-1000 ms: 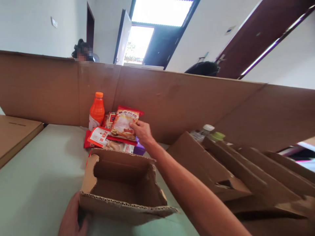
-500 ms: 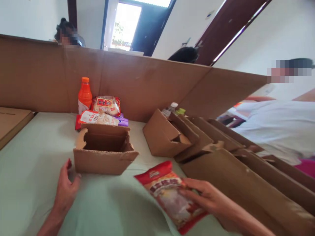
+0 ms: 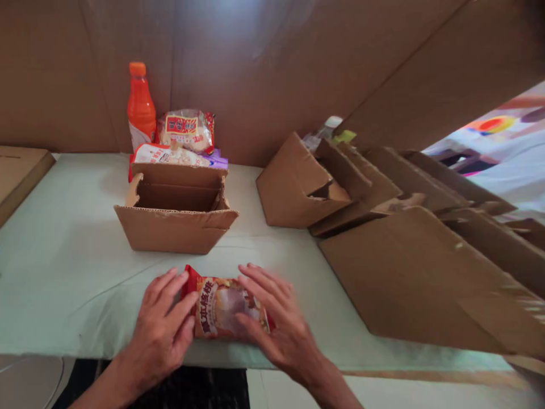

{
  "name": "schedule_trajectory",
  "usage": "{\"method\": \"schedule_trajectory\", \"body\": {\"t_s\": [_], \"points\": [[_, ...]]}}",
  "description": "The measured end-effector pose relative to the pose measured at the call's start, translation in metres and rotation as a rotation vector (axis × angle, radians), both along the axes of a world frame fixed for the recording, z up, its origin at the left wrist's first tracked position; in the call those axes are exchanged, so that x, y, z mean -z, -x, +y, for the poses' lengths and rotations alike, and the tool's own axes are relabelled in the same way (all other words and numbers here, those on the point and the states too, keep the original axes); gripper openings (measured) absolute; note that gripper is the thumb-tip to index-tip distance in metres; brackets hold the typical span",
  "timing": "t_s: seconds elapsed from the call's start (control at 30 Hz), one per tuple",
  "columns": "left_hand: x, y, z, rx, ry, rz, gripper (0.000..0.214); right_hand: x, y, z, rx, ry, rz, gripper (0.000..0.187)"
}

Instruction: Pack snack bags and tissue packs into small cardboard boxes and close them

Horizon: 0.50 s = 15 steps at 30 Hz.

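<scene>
A red snack packet (image 3: 230, 309) with a clear window and Chinese lettering lies crosswise near the table's front edge. My left hand (image 3: 164, 321) is closed lightly about its red left end, fingertips on top. Over the right part my right hand (image 3: 281, 321) is open, its fingers stretched out and spread; the thumb lies across the wrapper and hides some of it. Beyond the packet stands an open cardboard box (image 3: 176, 230), with a dark interior. Behind that box are an orange bottle (image 3: 141, 105), a red-and-clear food bag (image 3: 187, 129), a white-and-red packet (image 3: 159, 154) and a purple packet (image 3: 219, 159).
Several open cardboard boxes (image 3: 404, 267) stand tilted together on the right. A clear bottle with a white cap (image 3: 332, 124) pokes out behind them. A tall cardboard wall (image 3: 255, 74) closes the back. A flat cardboard piece (image 3: 21, 176) lies at the left on the pale green tablecloth (image 3: 85, 227).
My right hand has brought the snack packet leftward, down onto the table before the box, and its fingers have spread. My left hand has moved right to the packet. The view has tipped downward.
</scene>
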State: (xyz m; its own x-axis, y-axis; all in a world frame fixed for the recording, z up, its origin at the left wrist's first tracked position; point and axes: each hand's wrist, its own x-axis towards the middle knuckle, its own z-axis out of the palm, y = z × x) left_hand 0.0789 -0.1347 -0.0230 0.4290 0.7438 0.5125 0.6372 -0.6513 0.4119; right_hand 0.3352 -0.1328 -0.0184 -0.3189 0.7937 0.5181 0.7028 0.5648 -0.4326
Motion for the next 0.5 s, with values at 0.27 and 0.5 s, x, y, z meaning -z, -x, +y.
{"method": "schedule_trajectory", "body": {"t_s": [0.27,0.5], "points": [[0.027,-0.017,0.022,0.13,0.363,0.17,0.044,0.07,-0.013,-0.04,0.231,0.272,-0.13,0.059],[0.032,-0.004,0.02,-0.283,0.296,-0.102,0.039,0.078,-0.04,-0.03,0.553,0.358,0.135,0.06]]}}
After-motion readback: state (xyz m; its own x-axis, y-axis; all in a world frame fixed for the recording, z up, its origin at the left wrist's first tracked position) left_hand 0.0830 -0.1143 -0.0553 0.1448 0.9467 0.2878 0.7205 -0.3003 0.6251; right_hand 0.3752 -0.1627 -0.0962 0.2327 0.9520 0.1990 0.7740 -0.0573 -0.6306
